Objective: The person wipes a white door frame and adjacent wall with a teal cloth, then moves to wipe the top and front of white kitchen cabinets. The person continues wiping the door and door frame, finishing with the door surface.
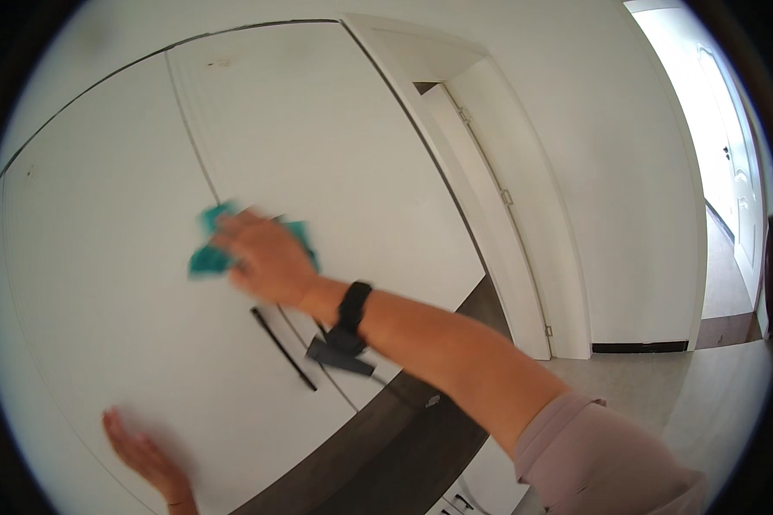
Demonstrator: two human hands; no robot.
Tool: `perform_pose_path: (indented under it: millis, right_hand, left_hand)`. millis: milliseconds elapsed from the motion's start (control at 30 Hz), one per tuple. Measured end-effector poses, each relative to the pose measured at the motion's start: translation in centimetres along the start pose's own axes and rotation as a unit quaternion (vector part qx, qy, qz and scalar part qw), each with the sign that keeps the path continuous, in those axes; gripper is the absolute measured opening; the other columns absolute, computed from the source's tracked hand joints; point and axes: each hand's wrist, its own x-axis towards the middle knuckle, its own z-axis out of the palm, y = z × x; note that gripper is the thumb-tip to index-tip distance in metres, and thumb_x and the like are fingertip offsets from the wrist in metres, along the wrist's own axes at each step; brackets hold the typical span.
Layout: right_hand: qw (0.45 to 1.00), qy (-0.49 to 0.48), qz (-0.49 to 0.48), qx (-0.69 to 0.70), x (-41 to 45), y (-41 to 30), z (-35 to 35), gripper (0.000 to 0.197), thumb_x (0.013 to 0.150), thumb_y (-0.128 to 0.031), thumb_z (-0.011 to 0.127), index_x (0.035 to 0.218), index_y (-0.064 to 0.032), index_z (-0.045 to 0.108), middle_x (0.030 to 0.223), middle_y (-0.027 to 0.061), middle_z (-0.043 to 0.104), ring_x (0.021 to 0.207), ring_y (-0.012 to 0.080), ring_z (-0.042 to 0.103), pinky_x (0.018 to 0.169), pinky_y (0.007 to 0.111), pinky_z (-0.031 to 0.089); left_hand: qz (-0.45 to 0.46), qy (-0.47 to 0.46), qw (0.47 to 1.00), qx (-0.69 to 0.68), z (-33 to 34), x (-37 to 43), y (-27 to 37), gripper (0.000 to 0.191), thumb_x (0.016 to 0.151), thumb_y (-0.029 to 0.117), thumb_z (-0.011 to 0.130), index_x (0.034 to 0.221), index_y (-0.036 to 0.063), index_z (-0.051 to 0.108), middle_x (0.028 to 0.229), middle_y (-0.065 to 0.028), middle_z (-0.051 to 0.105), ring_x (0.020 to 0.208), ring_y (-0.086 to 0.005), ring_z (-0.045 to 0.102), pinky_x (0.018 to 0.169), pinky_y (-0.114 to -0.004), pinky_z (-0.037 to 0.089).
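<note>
Flat beneath my right hand is a teal cleaning cloth, held against white cabinet doors near the seam between them. The hand and cloth are blurred, and the fingers cover the cloth's middle. A black strap with a dark device circles that wrist. Lower down, my left hand holds nothing and lies extended at the left door's surface, its palm turned away from view. A long black bar handle sits on the left door, just below my right hand.
Below the doors runs a dark brown recess, with white lower cabinet fronts under it. To the right stand a white door frame with hinges and a plain wall. Farther right, an opening shows a white door.
</note>
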Motion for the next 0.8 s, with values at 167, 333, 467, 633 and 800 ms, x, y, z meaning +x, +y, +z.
perform_pose_path:
  millis: [167,333,467,633,800]
  right_hand:
    - [0.988,-0.057,-0.144,0.008,1.2,0.9,0.2,0.043,0.076,-0.014,0.069,0.119,-0.0103,0.067,0.138,0.0076,0.055,0.125,0.0312,0.049,0.106,0.042,0.042]
    - [0.995,0.007,0.063,-0.081,2.1,12.3,-6.8,0.04,0.083,-0.015,0.062,0.121,-0.0057,0.062,0.127,0.0125,0.058,0.118,0.0335,0.052,0.102,0.043,0.045]
    - [0.955,0.093,0.215,-0.183,-4.9,22.2,-15.1,0.04,0.09,-0.02,0.06,0.125,-0.0001,0.059,0.134,0.0193,0.057,0.118,0.0392,0.052,0.104,0.047,0.043]
    - [0.949,0.029,0.229,-0.215,-19.3,22.8,-22.1,0.044,0.095,-0.019,0.055,0.136,-0.0028,0.054,0.143,0.0221,0.049,0.125,0.0412,0.047,0.107,0.048,0.04]
    - [0.905,-0.081,0.347,-0.234,-33.8,16.4,-26.1,0.046,0.089,-0.01,0.058,0.135,-0.0062,0.055,0.143,0.0189,0.049,0.123,0.0405,0.048,0.105,0.047,0.042]
  left_hand:
    - [0.124,-0.098,0.986,-0.057,5.1,0.9,14.3,0.054,0.106,0.038,0.037,0.146,0.0019,0.043,0.156,-0.0197,0.033,0.144,-0.0392,0.031,0.116,-0.052,0.024]
    - [0.201,-0.074,0.977,0.027,7.5,1.3,18.1,0.05,0.107,0.036,0.038,0.146,0.0061,0.046,0.154,-0.0201,0.038,0.142,-0.0407,0.035,0.115,-0.053,0.027]
    - [0.204,-0.114,0.965,0.119,7.7,1.0,17.1,0.047,0.108,0.03,0.036,0.147,0.0065,0.046,0.154,-0.0159,0.04,0.144,-0.0351,0.035,0.117,-0.049,0.027]
    - [0.191,-0.1,0.97,0.115,7.9,1.1,16.2,0.048,0.108,0.031,0.035,0.146,0.0049,0.047,0.153,-0.015,0.043,0.143,-0.0331,0.037,0.117,-0.044,0.028]
    - [0.165,-0.088,0.98,0.063,8.8,1.9,16.8,0.047,0.108,0.031,0.036,0.145,0.0042,0.047,0.152,-0.015,0.044,0.142,-0.0328,0.039,0.117,-0.044,0.03]
